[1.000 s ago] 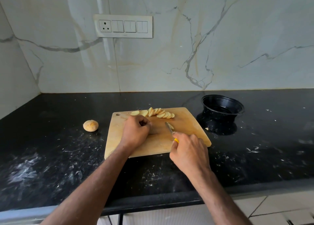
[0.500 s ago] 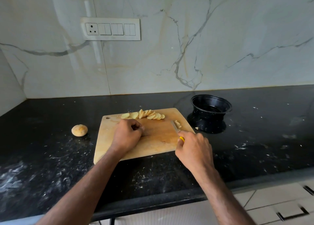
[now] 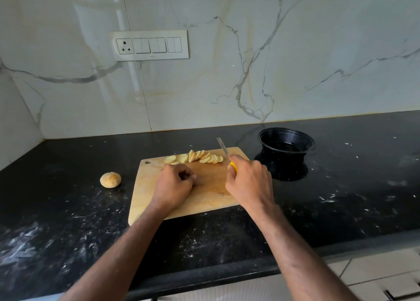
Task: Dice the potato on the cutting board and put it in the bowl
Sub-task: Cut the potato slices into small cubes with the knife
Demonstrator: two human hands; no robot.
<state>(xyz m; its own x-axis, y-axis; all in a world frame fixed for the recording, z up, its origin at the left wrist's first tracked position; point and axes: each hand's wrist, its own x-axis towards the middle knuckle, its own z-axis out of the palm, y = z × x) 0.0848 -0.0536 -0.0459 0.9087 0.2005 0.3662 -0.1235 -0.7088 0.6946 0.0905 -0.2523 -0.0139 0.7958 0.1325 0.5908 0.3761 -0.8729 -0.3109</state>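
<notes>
A wooden cutting board [image 3: 211, 200] lies on the black counter. Along its far edge sits a row of pale potato slices [image 3: 195, 158]. My left hand [image 3: 173, 188] rests on the board's middle with its fingers curled into a loose fist; no potato shows in it. My right hand [image 3: 250, 182] grips a knife [image 3: 223, 150] by its yellow handle, and the blade points up and away, just right of the slices. A black bowl [image 3: 286, 139] stands to the right of the board, with nothing visible inside. A rounded potato piece [image 3: 110, 179] lies on the counter left of the board.
The black counter [image 3: 341, 198] is smeared with white streaks and ends at a front edge near me. A marble wall with a switch panel [image 3: 151, 45] rises behind, and a side wall closes the left. White drawer fronts [image 3: 375, 275] show below at right.
My right hand lifted the knife off the board and carried it back to the right end of the slices. The slice that lay by the blade is gone from there. My left hand stayed put.
</notes>
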